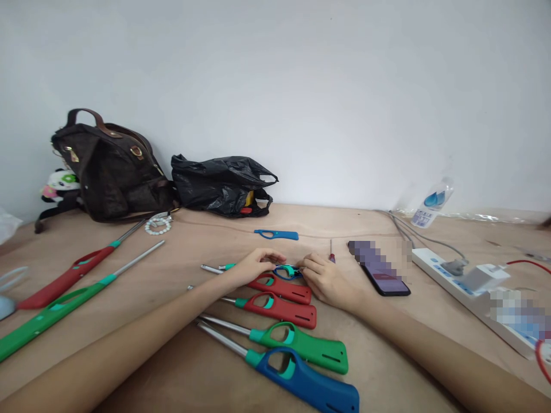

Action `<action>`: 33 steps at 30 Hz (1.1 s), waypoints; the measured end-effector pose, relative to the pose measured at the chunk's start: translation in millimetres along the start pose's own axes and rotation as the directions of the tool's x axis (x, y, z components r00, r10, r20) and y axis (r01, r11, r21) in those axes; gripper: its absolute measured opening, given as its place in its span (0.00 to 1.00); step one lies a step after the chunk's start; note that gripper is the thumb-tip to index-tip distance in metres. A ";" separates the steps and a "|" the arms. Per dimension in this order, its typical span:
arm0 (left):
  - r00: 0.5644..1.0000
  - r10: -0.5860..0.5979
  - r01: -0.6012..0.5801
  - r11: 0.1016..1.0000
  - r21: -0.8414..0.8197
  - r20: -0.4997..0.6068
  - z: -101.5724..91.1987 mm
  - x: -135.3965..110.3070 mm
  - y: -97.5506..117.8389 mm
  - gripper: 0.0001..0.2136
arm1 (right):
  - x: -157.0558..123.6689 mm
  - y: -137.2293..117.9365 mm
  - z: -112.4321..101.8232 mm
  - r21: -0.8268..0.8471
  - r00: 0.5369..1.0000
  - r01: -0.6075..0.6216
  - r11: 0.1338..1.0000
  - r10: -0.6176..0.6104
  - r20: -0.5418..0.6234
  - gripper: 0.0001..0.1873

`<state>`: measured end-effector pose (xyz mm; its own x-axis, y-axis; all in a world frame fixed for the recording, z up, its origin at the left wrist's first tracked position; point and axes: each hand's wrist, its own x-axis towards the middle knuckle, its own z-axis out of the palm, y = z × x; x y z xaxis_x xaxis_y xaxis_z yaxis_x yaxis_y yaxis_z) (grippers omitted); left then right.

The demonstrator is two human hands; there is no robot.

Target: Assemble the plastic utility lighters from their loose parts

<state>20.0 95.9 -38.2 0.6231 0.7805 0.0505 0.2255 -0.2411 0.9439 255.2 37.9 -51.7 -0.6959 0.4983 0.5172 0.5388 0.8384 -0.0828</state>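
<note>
Both my hands rest on a wooden table (206, 367) and close on one blue-handled stick lighter (287, 271) with a teal trigger. My left hand (253, 265) curls over its barrel side. My right hand (322, 278) pinches its handle end. Just in front of them lie two red lighters (284, 298), a green one (310, 347) and a blue one (312, 381), side by side, barrels pointing left. A loose blue handle shell (276, 234) lies farther back. A small red screwdriver (331, 252) lies beside my right hand.
A long red lighter (64, 278) and a long green lighter (51, 312) lie at the left. A brown bag (114, 172), a black plastic bag (221, 183) and a bead bracelet (158, 225) are at the back. A phone (379, 267), a power strip (447, 278) and a bottle (433, 203) are at the right.
</note>
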 end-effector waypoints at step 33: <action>0.940 0.341 -0.240 0.646 0.725 0.008 -5.8 -24.4 13.2 0.14 | 2.8 1.1 0.3 -0.239 0.996 0.054 0.969 -0.036 0.079 0.11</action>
<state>3.4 77.0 -25.1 0.6687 0.6469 0.3667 0.5387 -0.7613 0.3607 253.7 40.3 -50.6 -0.7502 0.4838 0.4507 0.5984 0.7867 0.1515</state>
